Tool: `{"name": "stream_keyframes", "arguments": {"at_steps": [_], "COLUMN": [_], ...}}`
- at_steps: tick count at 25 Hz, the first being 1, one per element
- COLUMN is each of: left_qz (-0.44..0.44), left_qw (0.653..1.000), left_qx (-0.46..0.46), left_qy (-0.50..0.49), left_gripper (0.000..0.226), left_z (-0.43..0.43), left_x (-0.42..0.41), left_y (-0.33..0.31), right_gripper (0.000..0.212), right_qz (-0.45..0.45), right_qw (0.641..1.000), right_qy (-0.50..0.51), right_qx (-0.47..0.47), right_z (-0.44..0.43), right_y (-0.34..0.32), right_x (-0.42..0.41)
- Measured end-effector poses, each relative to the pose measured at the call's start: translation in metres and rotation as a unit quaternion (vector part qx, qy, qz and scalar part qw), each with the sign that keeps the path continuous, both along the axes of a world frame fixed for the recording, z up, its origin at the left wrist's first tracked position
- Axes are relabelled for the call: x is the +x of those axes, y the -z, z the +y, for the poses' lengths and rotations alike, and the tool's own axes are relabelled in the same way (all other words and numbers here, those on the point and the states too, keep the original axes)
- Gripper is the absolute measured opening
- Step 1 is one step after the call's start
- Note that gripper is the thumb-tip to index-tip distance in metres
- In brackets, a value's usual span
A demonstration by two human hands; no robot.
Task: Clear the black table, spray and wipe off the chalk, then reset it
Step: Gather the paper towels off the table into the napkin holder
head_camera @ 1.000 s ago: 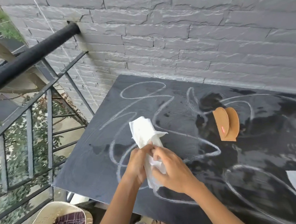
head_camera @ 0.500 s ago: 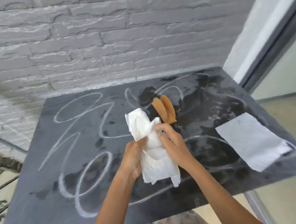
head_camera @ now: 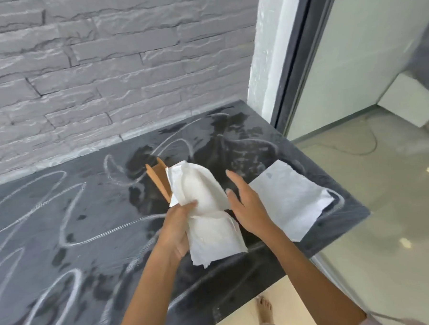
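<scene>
The left hand (head_camera: pixel 179 228) holds a bunched white paper towel (head_camera: pixel 208 212) above the middle of the black worktop (head_camera: pixel 64 257), its fingers (head_camera: pixel 189 205) clenched round the wad's waist so the loose ends hang free. The grip probably gathers the sheet into a pad thick enough to rub with. The right hand (head_camera: pixel 248 205) hovers just beside the towel, fingers (head_camera: pixel 234 177) straight and released, holding nothing, likely placed to help fold or to take over.

The worktop looks half-treated. Dark wet patches spread over its far and middle parts, while pale chalk loops (head_camera: pixel 69 212) cross it unwiped, boldest on the left. A second flat paper sheet (head_camera: pixel 287 198) lies on the right corner, and a brown wooden holder (head_camera: pixel 159 177) stands upright behind the wad, so clearing seems incomplete.
</scene>
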State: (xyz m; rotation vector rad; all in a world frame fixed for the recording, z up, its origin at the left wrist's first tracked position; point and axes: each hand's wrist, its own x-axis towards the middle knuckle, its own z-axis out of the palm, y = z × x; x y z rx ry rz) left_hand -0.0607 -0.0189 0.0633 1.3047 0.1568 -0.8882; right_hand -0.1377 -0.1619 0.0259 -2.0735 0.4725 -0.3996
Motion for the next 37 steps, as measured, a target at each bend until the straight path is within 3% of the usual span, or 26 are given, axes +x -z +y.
{"name": "stream_keyframes", "arguments": {"at_steps": [2, 5, 10, 12, 14, 16, 17, 19, 22, 27, 33, 37], "left_qz": [0.021, 0.021, 0.006, 0.006, 0.001, -0.005, -0.007, -0.010, -0.014, 0.004, 0.022, 0.077], "left_qw": [0.999, 0.997, 0.995, 0.994, 0.993, 0.992, 0.992, 0.992, 0.991, 0.988, 0.989, 0.973], "left_qx": [-0.014, -0.035, -0.012, 0.001, 0.016, 0.027, 0.032, 0.038, 0.044, 0.026, -0.041, -0.158], "left_qy": [-0.030, -0.068, -0.098, -0.109, -0.117, -0.121, -0.120, -0.122, -0.129, -0.151, -0.144, -0.149], "left_gripper": [0.034, 0.035, 0.021, 0.020, 0.021, 0.023, 0.022, 0.018, 0.014, 0.017, 0.030, 0.051], "left_z": [-0.017, -0.043, -0.066, -0.070, -0.074, -0.075, -0.075, -0.074, -0.075, -0.082, -0.072, -0.058], "left_x": [0.001, -0.003, -0.016, -0.018, -0.021, -0.023, -0.023, -0.025, -0.029, -0.027, -0.022, -0.023], "left_y": [0.007, 0.016, 0.019, 0.021, 0.020, 0.020, 0.020, 0.020, 0.016, 0.012, 0.012, 0.006], "right_gripper": [0.047, 0.058, 0.070, 0.072, 0.059, 0.037, 0.030, 0.034, 0.034, 0.031, 0.039, 0.068], "right_qz": [0.066, 0.220, 0.293, 0.240, 0.177, 0.132, 0.112, 0.068, 0.022, -0.005, 0.012, 0.079], "right_qw": [0.995, 0.964, 0.920, 0.925, 0.965, 0.987, 0.977, 0.940, 0.915, 0.966, 0.982, 0.975], "right_qy": [0.045, -0.005, -0.097, -0.085, -0.009, 0.091, 0.142, 0.212, 0.214, 0.049, -0.124, -0.203], "right_qx": [-0.061, -0.150, -0.242, -0.283, -0.193, 0.015, 0.114, 0.260, 0.341, 0.255, 0.139, -0.032], "right_z": [-0.040, -0.089, -0.119, -0.122, -0.122, -0.128, -0.133, -0.144, -0.145, -0.090, -0.015, 0.011], "right_y": [0.028, 0.075, 0.126, 0.130, 0.118, 0.095, 0.080, 0.046, -0.008, -0.063, -0.045, -0.031], "right_x": [-0.025, -0.058, -0.071, -0.068, -0.067, -0.060, -0.055, -0.044, -0.029, -0.019, -0.003, 0.000]}}
